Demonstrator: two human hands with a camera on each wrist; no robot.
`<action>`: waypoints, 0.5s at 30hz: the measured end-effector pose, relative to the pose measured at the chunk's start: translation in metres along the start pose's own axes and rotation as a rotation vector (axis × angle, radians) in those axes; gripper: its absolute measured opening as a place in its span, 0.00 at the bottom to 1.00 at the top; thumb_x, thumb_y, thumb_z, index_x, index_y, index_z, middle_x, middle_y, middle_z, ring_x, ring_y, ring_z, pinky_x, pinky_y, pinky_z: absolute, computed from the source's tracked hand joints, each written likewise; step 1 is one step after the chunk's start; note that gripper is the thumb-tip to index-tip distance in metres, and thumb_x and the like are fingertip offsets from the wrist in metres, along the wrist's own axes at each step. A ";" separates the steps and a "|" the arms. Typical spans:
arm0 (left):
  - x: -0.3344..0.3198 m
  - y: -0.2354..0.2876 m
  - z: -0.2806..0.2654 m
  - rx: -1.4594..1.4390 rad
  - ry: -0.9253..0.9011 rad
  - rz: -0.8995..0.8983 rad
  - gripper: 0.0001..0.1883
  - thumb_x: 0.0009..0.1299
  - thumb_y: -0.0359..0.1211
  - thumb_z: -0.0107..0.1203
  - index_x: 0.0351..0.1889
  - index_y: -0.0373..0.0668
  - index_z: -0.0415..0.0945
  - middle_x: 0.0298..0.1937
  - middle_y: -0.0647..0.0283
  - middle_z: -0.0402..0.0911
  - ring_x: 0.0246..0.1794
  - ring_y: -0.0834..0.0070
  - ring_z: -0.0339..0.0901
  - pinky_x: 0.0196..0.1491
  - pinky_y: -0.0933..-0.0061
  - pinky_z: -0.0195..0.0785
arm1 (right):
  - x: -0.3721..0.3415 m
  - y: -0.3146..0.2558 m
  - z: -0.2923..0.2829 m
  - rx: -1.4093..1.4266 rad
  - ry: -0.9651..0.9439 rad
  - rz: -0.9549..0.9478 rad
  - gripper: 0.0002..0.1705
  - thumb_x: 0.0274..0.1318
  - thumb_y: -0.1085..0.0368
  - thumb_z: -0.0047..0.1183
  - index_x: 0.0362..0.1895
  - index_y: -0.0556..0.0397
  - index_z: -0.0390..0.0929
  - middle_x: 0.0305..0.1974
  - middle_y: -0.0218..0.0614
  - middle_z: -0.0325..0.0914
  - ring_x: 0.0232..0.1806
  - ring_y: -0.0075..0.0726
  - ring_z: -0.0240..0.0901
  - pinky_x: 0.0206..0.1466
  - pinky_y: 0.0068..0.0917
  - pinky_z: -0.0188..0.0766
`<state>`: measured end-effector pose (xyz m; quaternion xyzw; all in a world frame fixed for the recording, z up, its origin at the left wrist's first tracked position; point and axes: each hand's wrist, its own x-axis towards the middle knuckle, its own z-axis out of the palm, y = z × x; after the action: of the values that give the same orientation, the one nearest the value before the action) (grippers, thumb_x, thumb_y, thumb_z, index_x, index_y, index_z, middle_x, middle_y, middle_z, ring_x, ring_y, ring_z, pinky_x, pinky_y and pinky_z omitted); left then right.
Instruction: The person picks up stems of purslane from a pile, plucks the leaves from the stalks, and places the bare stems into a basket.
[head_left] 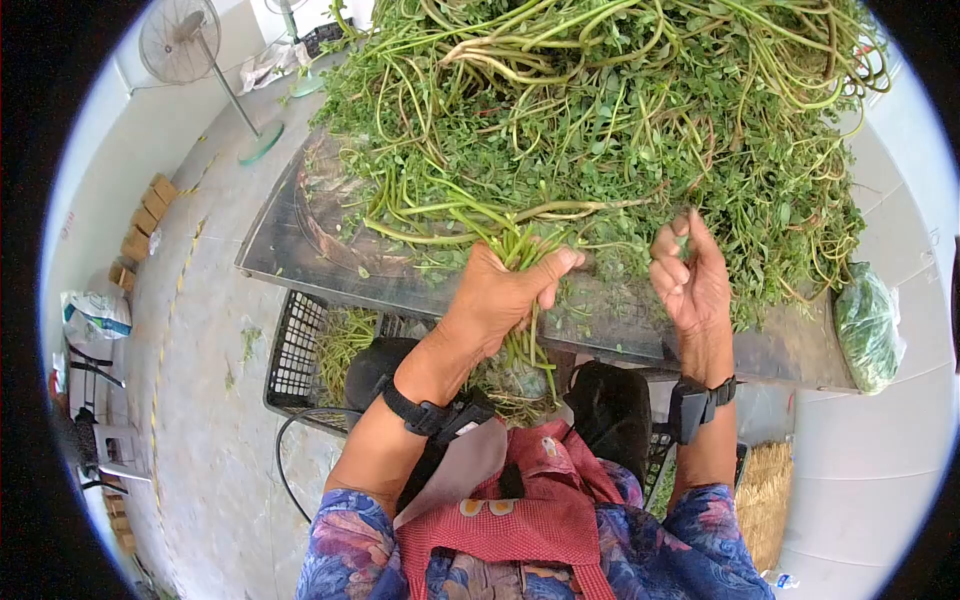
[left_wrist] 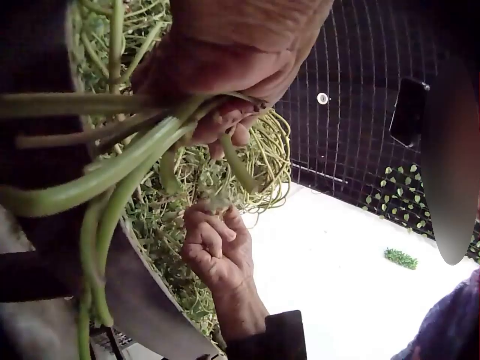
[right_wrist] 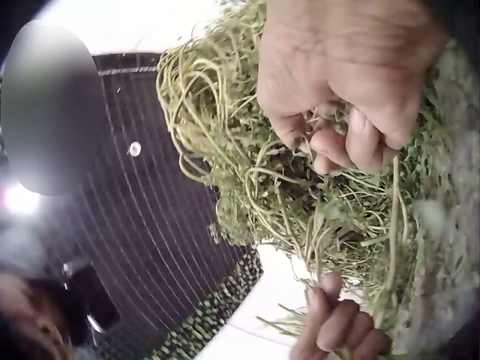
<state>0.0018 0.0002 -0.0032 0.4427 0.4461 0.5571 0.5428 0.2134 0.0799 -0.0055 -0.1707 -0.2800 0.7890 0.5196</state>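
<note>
In the head view, the left hand [head_left: 505, 290] grips a bundle of green stems [head_left: 525, 245] above the near edge of the dark table [head_left: 410, 285]; cut-looking ends hang below the fist. To its right, the right hand [head_left: 692, 275] is raised palm up with curled fingers, a small bit of green leaf between thumb and fingers. In the left wrist view, thick stems [left_wrist: 112, 172] run out of the left hand [left_wrist: 232, 60]. The right wrist view has the right hand [right_wrist: 345, 75] bent over the leafy heap [right_wrist: 300, 195].
A large pile of leafy plants [head_left: 600, 130] covers the table's far side. A filled plastic bag [head_left: 868, 325] hangs at the right edge. Below the table stands a black crate [head_left: 297, 345] with stems. Fans [head_left: 180, 35] and cardboard boxes [head_left: 145, 220] stand to the left.
</note>
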 end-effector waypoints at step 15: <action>-0.005 0.002 0.006 0.027 -0.043 -0.003 0.11 0.63 0.41 0.58 0.31 0.43 0.80 0.12 0.76 0.65 0.09 0.89 0.56 0.12 0.85 0.44 | -0.002 0.002 0.047 -1.810 -0.322 -0.486 0.07 0.48 0.69 0.54 0.34 0.55 0.79 0.25 0.42 0.73 0.27 0.46 0.71 0.31 0.31 0.68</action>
<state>0.0073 -0.0046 -0.0001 0.4614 0.4424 0.5404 0.5471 0.1865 0.0648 0.0297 -0.3347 -0.8811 0.1569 0.2950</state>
